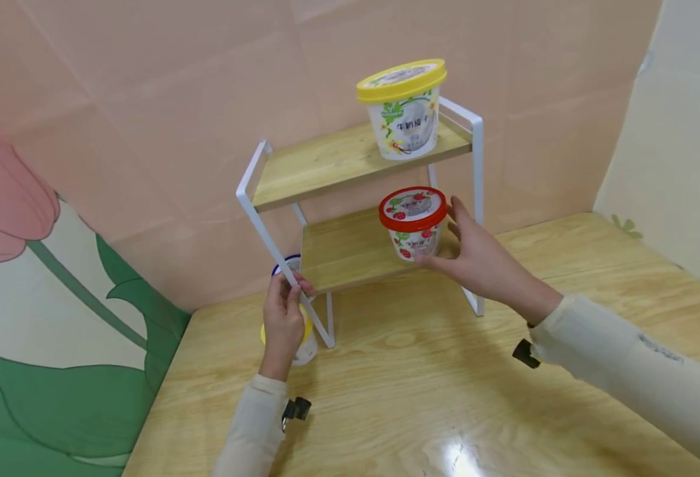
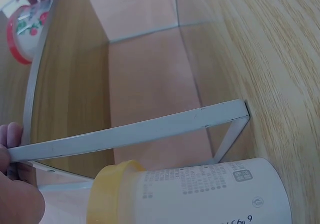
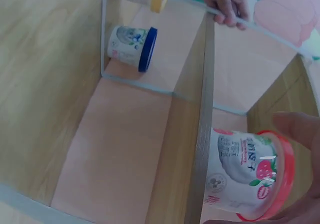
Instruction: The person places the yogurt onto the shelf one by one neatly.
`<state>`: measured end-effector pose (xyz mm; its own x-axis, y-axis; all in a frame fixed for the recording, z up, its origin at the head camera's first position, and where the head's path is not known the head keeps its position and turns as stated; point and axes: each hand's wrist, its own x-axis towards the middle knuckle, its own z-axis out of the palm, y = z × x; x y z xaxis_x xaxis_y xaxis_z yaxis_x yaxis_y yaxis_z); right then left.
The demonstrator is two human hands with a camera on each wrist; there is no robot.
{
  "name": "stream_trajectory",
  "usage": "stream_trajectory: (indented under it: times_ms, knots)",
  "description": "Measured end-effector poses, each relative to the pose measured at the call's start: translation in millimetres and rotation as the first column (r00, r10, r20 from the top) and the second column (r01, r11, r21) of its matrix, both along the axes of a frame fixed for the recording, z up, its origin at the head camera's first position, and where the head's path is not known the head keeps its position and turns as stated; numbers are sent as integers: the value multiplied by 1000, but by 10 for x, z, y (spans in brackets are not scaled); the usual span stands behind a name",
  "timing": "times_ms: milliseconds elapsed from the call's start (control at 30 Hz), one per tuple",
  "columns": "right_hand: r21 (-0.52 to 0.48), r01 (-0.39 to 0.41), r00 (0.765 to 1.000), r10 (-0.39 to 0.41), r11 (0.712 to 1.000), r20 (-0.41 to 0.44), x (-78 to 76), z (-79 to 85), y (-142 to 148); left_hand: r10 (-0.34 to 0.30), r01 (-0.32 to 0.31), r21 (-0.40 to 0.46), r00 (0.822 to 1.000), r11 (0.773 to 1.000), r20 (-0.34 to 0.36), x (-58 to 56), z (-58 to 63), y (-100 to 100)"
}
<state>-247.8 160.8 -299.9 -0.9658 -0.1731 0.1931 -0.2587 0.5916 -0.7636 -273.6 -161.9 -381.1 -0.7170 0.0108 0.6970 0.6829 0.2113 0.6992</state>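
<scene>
A red-lidded strawberry-printed tub stands upright near the front edge of the rack's lower shelf. My right hand is spread at its right side, thumb low by the tub's front and fingertips beside the lid. In the right wrist view, a finger lies close over the red lid. My left hand grips the left white metal frame of the two-tier wooden rack at lower-shelf height. Thumb and fingers pinch that frame bar in the left wrist view.
On the upper shelf stands a larger yellow-lidded tub. Behind the left hand are a blue-lidded tub and another yellow-lidded tub, beside the rack on the wooden table. A pink backdrop rises behind.
</scene>
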Motion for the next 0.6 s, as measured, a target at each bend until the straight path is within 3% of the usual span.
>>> stream_trajectory:
  times_ms: [167, 233, 300, 367, 467, 600]
  knots:
    - [89, 16, 996, -8, 996, -93, 248, -107, 115, 2, -2, -8, 1000, 1000, -9, -8, 23, 18]
    - [80, 33, 984, -19, 996, -177, 334, -182, 156, 5, -5, -6, 1000, 1000, -5, -13, 28, 22]
    - [58, 41, 955, -22, 997, -296, 388, -286, 196, 14, -14, -2, 1000, 1000, 7, -16, 30, 19]
    - [49, 48, 911, -24, 998, -413, 409, -406, 237, 21, -21, 6, 1000, 1000, 18, -13, 29, 19]
    - [59, 59, 859, -21, 996, -512, 400, -588, 319, 25, -26, 21, 999, 999, 31, -1, 18, 20]
    - [103, 83, 870, -22, 991, -492, 351, -778, 466, 12, -13, 21, 1000, 1000, 24, 13, -5, 24]
